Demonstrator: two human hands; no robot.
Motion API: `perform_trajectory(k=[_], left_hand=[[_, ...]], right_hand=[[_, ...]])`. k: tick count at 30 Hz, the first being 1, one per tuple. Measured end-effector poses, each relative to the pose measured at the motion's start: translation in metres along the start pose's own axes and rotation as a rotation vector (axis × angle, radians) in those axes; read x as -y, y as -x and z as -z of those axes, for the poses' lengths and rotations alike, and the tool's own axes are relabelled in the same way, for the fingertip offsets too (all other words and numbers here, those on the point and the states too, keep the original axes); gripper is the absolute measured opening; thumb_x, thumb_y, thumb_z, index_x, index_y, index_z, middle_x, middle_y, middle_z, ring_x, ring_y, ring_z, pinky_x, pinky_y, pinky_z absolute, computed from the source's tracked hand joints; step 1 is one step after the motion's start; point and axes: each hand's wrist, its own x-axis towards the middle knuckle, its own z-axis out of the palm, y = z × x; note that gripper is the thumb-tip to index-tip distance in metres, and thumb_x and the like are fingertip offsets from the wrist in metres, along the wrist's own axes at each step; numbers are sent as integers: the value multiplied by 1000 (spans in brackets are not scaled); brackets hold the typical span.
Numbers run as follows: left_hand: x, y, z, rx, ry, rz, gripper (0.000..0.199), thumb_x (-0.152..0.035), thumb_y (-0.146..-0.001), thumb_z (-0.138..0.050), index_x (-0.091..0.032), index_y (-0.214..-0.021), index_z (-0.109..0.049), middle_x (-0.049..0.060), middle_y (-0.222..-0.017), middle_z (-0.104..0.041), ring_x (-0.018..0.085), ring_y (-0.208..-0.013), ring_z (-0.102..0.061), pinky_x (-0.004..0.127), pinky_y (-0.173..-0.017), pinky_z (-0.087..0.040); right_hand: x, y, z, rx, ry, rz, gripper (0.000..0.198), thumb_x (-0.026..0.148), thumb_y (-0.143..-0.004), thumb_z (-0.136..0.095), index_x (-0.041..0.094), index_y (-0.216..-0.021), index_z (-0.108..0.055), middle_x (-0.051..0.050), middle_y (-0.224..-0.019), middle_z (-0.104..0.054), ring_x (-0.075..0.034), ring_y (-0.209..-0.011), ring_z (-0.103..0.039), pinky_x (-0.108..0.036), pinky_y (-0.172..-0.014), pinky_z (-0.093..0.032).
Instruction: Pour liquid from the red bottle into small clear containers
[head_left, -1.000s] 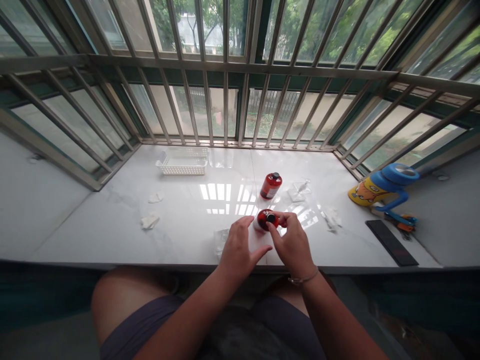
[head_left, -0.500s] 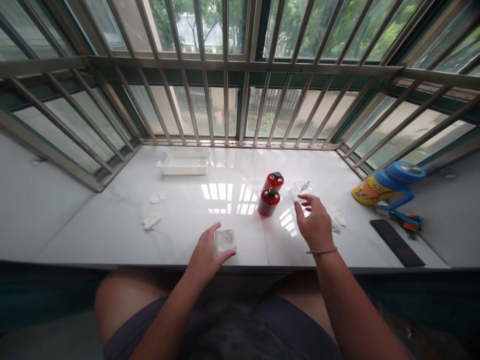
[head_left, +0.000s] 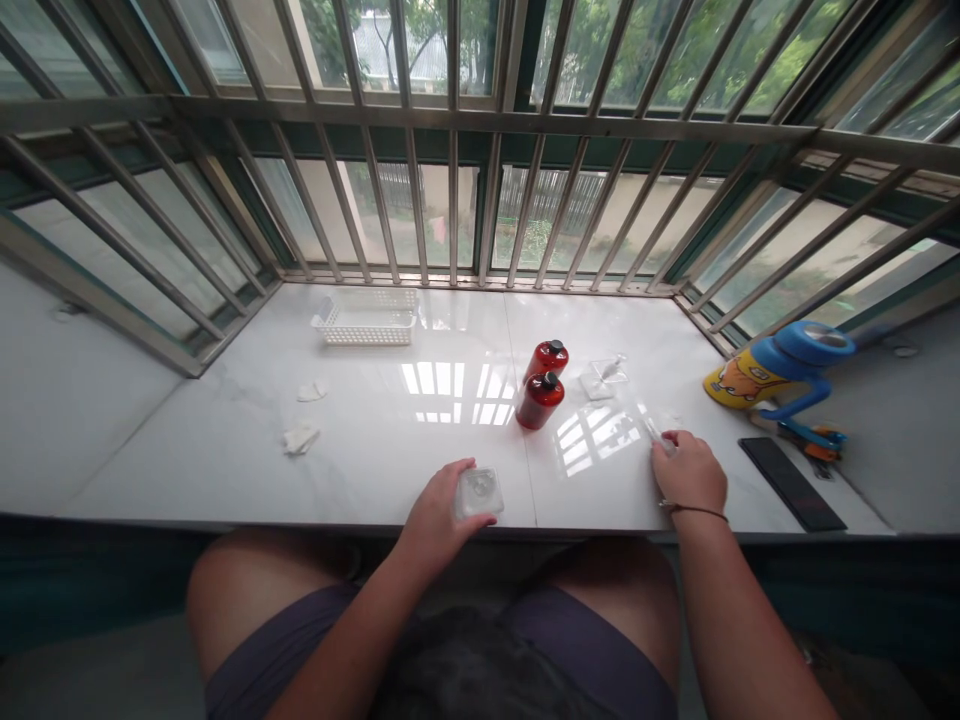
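Note:
My left hand [head_left: 442, 505] is at the counter's front edge, its thumb and fingers around the sides of a clear, square-based container [head_left: 480, 493] with a round opening or ring on top. My right hand [head_left: 690, 468] is low over the counter on the right, fingers curled together. A thin, clear, tube-like piece [head_left: 652, 427] sticks out from its fingertips; its exact kind is too small to tell. Left of that hand are two red bottles with black caps, a front one [head_left: 539, 402] and a rear one [head_left: 547, 358]. Behind them to the right lies another clear square item [head_left: 600, 383] with a nozzle-like part.
A white plastic basket [head_left: 365, 330] stands at the back left. Crumpled white tissues [head_left: 300, 438] lie on the left of the glossy counter [head_left: 225, 440]. On the right are a blue-and-yellow drink bottle [head_left: 776, 370] and a black phone [head_left: 791, 485]. Metal window bars [head_left: 491, 210] close off the back.
My right hand has moved right and toward me, away from the clear nozzle item, and its fingers have closed. My left hand has shifted slightly right with the clear container.

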Motion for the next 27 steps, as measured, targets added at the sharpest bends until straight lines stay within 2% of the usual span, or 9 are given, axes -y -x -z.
perform_trajectory(k=[4,6,9,12,16,21,27], left_hand=[[-1,1,-8,-4,0,-17,74,-21,-74,-93,-27,-140,-59,9,-142,-69,32,-135,-66,55,-120,-51],[-1,1,-9,-7,-3,-23,74,-21,-74,-93,-26,-140,-59,9,-142,-69,32,-135,-66,55,-120,-51],[-1,1,-9,-12,-7,-28,74,-24,-75,-94,-27,-140,-60,9,-142,-69,32,-136,-66,54,-120,-51],[-1,0,-9,-18,-12,-30,74,-24,-74,-94,-27,-139,-60,9,-142,-70,32,-135,-66,53,-119,-52],[0,1,-10,-18,-26,-49,74,-23,-74,-95,-26,-139,-59,8,-139,-71,31,-131,-68,52,-116,-55],[4,2,-12,-12,-39,-75,75,-23,-77,-94,-27,-142,-57,9,-141,-70,31,-132,-67,53,-116,-54],[11,1,-14,-17,-41,-89,77,-25,-76,-94,-27,-144,-56,9,-142,-69,32,-133,-67,55,-117,-54]], right_hand=[[27,28,15,34,-196,67,42,53,-92,-62,21,-117,-73,-14,-110,-76,-28,-86,-70,-42,-80,-58],[51,52,28,119,-419,121,45,59,-93,-67,24,-120,-73,-11,-107,-78,-27,-83,-71,-42,-78,-60],[94,93,50,280,-720,279,46,54,-94,-74,26,-129,-67,-10,-118,-78,-28,-98,-75,-44,-88,-63],[132,125,69,379,-717,463,26,43,-98,-73,29,-119,-70,-8,-120,-77,-28,-106,-74,-44,-93,-63],[160,142,75,368,-698,691,16,29,-99,-70,29,-116,-69,-8,-123,-73,-28,-117,-72,-46,-100,-62],[174,146,75,409,-655,806,23,18,-100,-64,30,-118,-69,-8,-123,-70,-28,-115,-72,-45,-98,-64],[185,145,90,373,-542,900,28,12,-99,-62,28,-121,-68,-9,-119,-70,-29,-111,-70,-49,-95,-64]])
